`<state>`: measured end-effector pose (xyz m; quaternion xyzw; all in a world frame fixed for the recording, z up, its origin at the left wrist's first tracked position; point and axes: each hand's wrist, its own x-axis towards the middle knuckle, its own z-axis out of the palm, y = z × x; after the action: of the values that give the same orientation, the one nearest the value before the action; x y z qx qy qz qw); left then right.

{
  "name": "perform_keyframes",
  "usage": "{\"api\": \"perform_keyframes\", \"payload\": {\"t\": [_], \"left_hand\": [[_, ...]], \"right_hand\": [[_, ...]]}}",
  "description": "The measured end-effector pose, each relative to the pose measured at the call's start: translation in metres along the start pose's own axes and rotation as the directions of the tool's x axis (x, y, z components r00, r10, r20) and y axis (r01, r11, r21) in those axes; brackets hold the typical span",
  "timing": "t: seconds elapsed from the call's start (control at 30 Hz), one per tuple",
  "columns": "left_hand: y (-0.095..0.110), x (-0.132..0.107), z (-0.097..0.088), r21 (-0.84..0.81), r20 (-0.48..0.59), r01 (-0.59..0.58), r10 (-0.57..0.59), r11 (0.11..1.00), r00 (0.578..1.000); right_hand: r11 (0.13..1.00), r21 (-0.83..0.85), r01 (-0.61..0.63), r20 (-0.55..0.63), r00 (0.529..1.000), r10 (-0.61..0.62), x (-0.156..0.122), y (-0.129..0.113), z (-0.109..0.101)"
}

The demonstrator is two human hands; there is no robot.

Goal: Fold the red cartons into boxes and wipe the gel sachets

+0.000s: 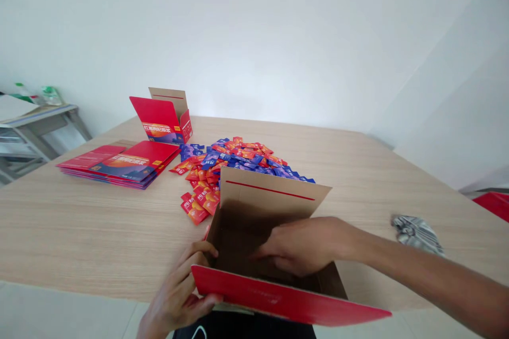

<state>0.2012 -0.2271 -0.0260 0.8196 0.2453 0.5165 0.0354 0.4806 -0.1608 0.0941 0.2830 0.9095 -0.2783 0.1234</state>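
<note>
A cardboard box stands in front of me at the table's near edge, its red-faced front flap folded out toward me and its brown back flap raised. My left hand grips the box's left side, fingers over the wall and thumb at the front flap. Inside the box is my right hand, its index finger stretched toward the bottom and apart from the others; I see nothing held in it. Just behind the box lies a heap of red and blue sachets, some hidden by the back flap.
Flat red printed boxes are stacked at the left of the table. Behind them stands another open red box. A crumpled striped cloth lies at the right. A grey side table holds bottles by the wall.
</note>
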Motion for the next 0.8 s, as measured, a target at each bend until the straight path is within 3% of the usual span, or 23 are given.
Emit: {"api": "perform_keyframes", "payload": {"t": [0.07, 0.1, 0.13, 0.17, 0.2, 0.23, 0.27, 0.33, 0.37, 0.43, 0.5, 0.53, 0.6, 0.73, 0.8], "left_hand": [[0.0, -0.004, -0.004, 0.035, -0.019, 0.006, -0.005, 0.999, 1.0], [0.001, -0.006, -0.006, 0.054, -0.031, 0.012, -0.01, 0.998, 0.999], [0.001, -0.008, -0.008, 0.073, -0.042, 0.019, -0.016, 0.997, 0.999], [0.001, -0.01, -0.01, 0.089, -0.051, 0.028, -0.023, 0.996, 0.998], [0.001, -0.012, -0.012, 0.101, -0.061, 0.037, -0.03, 0.994, 0.998], [0.001, -0.013, -0.014, 0.112, -0.07, 0.046, -0.038, 0.993, 0.997], [0.001, -0.014, -0.015, 0.121, -0.079, 0.053, -0.043, 0.991, 0.996], [0.003, -0.015, -0.018, 0.128, -0.097, 0.056, -0.044, 0.99, 0.994], [0.004, -0.015, -0.019, 0.128, -0.104, 0.053, -0.04, 0.99, 0.994], [0.007, -0.015, -0.022, 0.129, -0.112, 0.045, -0.03, 0.991, 0.993], [0.009, -0.016, -0.023, 0.141, -0.116, 0.047, -0.031, 0.989, 0.993], [0.01, -0.017, -0.025, 0.152, -0.121, 0.051, -0.032, 0.987, 0.992], [0.011, -0.02, -0.027, 0.172, -0.13, 0.054, -0.032, 0.984, 0.991], [0.008, -0.027, -0.037, 0.151, -0.13, 0.07, -0.051, 0.986, 0.99], [0.006, -0.029, -0.042, 0.13, -0.133, 0.098, -0.081, 0.987, 0.988]], "right_hand": [[0.983, 0.163, 0.08, -0.239, 0.97, -0.039, -0.049, -0.001, -0.006], [0.967, 0.23, 0.108, -0.424, 0.905, 0.0, -0.072, 0.002, 0.001], [0.953, 0.259, 0.156, -0.618, 0.786, 0.039, -0.091, 0.007, 0.015], [0.943, 0.25, 0.219, -0.775, 0.629, 0.06, -0.106, 0.012, 0.033], [0.939, 0.261, 0.224, -0.859, 0.498, 0.12, -0.116, 0.018, 0.056], [0.94, 0.268, 0.21, -0.922, 0.338, 0.187, -0.119, 0.022, 0.08], [0.943, 0.296, 0.155, -0.924, 0.295, 0.242, -0.117, 0.025, 0.105], [0.934, 0.356, 0.034, -0.881, 0.345, 0.324, -0.099, 0.025, 0.149], [0.929, 0.37, 0.004, -0.872, 0.346, 0.346, -0.085, 0.023, 0.168], [0.926, 0.377, -0.007, -0.884, 0.296, 0.362, -0.057, 0.017, 0.195], [0.921, 0.39, 0.008, -0.904, 0.195, 0.381, -0.034, 0.012, 0.211], [0.921, 0.388, 0.02, -0.912, 0.156, 0.38, -0.026, 0.011, 0.214], [0.942, 0.33, 0.055, -0.937, 0.14, 0.32, -0.019, 0.012, 0.213], [0.976, 0.174, 0.128, -0.968, 0.206, 0.146, -0.019, 0.015, 0.196], [0.974, 0.175, 0.146, -0.965, 0.223, 0.14, -0.015, 0.012, 0.191]]}}
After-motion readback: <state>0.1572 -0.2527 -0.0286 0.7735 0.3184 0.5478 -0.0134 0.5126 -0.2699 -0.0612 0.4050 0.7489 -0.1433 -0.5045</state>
